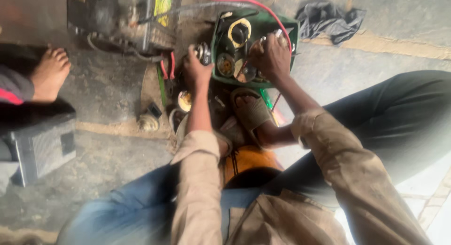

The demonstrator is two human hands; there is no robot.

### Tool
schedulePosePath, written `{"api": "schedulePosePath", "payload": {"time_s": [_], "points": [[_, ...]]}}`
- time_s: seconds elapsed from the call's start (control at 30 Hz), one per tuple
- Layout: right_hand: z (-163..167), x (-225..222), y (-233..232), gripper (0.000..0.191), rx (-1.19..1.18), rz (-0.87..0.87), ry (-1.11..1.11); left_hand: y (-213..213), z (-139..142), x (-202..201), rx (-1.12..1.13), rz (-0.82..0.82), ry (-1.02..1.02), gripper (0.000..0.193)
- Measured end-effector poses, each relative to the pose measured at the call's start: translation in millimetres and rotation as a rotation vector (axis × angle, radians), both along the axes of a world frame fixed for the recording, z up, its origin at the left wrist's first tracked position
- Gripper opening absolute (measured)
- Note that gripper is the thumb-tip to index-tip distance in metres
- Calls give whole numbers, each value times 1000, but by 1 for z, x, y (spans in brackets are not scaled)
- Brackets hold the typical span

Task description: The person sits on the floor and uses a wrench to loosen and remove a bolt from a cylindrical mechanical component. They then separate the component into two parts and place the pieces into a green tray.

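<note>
While left hand [196, 68] grips metal part [204, 52] | right hand [271, 57] in green tray [293, 35]

1 head camera looks steeply down, close over the green tray [293, 33] on the floor.

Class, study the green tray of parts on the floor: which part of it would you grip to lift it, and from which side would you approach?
Probably the near-left rim of the green tray, approached from the left. That upright edge is bare; the right hand covers the middle, a red cable crosses the far right corner, and the left hand, holding a small metal part, is already beside it.
</note>
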State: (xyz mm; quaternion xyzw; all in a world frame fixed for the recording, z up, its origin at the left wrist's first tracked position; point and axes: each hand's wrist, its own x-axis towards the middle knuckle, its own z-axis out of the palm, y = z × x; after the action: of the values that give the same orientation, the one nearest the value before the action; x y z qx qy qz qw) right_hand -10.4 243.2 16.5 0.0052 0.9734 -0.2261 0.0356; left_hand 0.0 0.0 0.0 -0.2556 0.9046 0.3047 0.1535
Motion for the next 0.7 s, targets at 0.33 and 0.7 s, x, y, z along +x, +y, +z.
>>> {"api": "schedulePosePath", "payload": {"time_s": [0.33, 0.7], "points": [[-17, -84, 11, 66, -37, 71, 79, -18, 42, -52, 1184, 594, 317, 55], [39, -73, 27, 95, 363, 612, -448, 5, 207, 42, 1545, 786, 495, 67]]}}
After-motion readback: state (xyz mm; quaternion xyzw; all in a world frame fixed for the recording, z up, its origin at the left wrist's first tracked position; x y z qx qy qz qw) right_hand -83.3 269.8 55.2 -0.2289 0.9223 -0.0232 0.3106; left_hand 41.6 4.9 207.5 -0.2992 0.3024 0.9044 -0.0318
